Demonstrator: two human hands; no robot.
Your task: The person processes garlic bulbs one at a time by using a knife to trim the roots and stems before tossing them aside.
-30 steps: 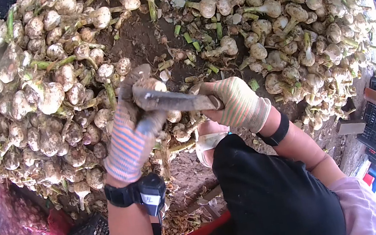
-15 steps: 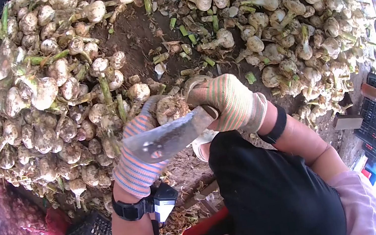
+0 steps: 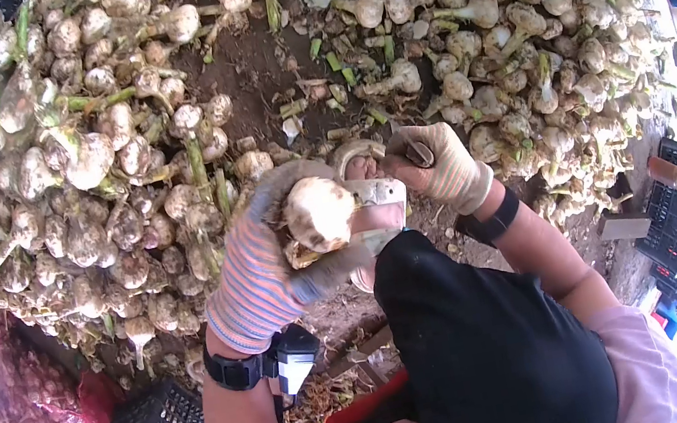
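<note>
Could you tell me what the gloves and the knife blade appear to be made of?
Gloves on left hand and right hand: knitted fabric, judging by the striped ribbed weave. Blade: probably metal, with a dull grey, scuffed sheen; mostly hidden behind the garlic bulb.

Bare dirt floor [image 3: 249,64] at upper centre; heaped garlic bulbs [image 3: 77,167] left and right, cut green stems [image 3: 335,62] scattered between.

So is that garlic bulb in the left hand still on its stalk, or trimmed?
Trimmed, it seems: the garlic bulb sits in the gloved left hand with no green stalk showing. The right hand holds the knife.
</note>
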